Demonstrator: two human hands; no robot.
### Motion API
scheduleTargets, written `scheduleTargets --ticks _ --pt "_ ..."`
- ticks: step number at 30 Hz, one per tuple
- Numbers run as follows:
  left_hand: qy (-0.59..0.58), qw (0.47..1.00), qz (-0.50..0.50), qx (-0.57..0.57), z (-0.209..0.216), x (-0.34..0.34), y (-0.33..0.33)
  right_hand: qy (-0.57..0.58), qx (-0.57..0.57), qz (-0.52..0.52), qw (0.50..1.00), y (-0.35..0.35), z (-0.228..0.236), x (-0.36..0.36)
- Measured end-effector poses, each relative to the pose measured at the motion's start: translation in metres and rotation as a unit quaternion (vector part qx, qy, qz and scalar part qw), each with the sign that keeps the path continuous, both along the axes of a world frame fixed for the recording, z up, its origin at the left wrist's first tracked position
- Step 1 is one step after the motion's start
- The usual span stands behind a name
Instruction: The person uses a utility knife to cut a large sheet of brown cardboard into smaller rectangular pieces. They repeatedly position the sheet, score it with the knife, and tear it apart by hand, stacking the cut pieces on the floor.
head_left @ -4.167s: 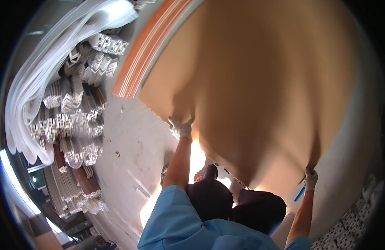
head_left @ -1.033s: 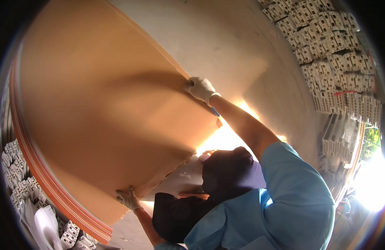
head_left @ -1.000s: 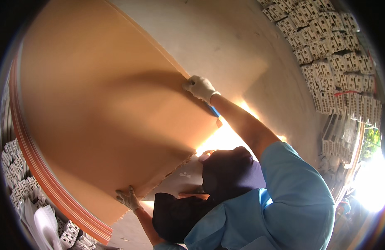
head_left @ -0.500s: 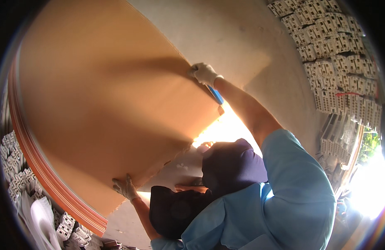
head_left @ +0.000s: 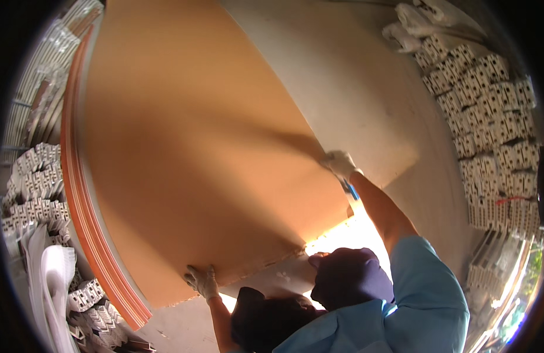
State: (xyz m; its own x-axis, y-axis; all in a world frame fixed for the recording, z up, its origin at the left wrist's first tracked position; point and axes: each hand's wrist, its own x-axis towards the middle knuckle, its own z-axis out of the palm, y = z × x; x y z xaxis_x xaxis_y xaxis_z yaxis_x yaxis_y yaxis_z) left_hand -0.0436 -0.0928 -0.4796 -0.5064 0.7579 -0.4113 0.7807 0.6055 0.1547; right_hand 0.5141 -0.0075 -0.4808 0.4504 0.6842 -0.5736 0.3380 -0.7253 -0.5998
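Note:
A large brown sheet (head_left: 195, 135), which looks like cardboard, spreads in front of me, with a ragged near edge. My left hand (head_left: 202, 282), in a pale glove, rests on its near left part with fingers apart. At the sheet's right edge my right hand (head_left: 339, 163), also gloved, is closed. A slim blue tool (head_left: 352, 190) sticks out from under the heel of that hand, beside the wrist; its working end is hidden. The sheet's near right corner lies in bright sunlight.
A curved bundle of orange-red and white strips (head_left: 81, 170) borders the sheet on the left. Stacked white slotted profiles (head_left: 495, 129) stand at the right, and more profiles (head_left: 34, 182) at the left. White plastic film (head_left: 54, 276) hangs at lower left. Grey floor (head_left: 319, 59) shows beyond the sheet.
The whole view has shifted, so the sheet and both hands appear farther right and lower. My right hand stays at the sheet's right edge, and my left stays flat on the sheet.

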Motion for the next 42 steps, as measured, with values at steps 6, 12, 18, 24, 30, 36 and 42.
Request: scheduleTargets --ticks 6,12,18,24,30,36,42 --pt "0.003 1.0 0.029 -0.002 0.002 0.003 0.0 -0.05 -0.018 0.058 0.997 -0.001 -0.006 0.006" --pt "-0.01 0.996 -0.034 0.086 -0.024 -0.02 -0.015 -0.181 0.013 0.298 0.937 0.016 -0.04 0.029" --pt "0.06 0.996 0.036 -0.063 -0.013 -0.007 0.009 -0.192 -0.088 0.33 0.92 0.037 -0.044 0.044" --pt "-0.022 0.986 0.066 -0.149 0.021 0.016 0.033 -0.103 -0.096 0.27 0.952 0.033 -0.055 0.049" --pt "-0.065 0.964 -0.031 -0.256 0.037 -0.008 0.025 -0.102 -0.099 0.281 0.949 0.032 -0.066 0.053" --pt "-0.05 0.93 -0.133 -0.339 0.035 -0.026 0.026 -0.159 -0.142 0.293 0.932 0.037 -0.063 0.051" --pt "-0.077 0.953 -0.128 -0.265 0.033 -0.024 0.016 -0.304 -0.22 0.416 0.828 0.042 -0.038 0.039"
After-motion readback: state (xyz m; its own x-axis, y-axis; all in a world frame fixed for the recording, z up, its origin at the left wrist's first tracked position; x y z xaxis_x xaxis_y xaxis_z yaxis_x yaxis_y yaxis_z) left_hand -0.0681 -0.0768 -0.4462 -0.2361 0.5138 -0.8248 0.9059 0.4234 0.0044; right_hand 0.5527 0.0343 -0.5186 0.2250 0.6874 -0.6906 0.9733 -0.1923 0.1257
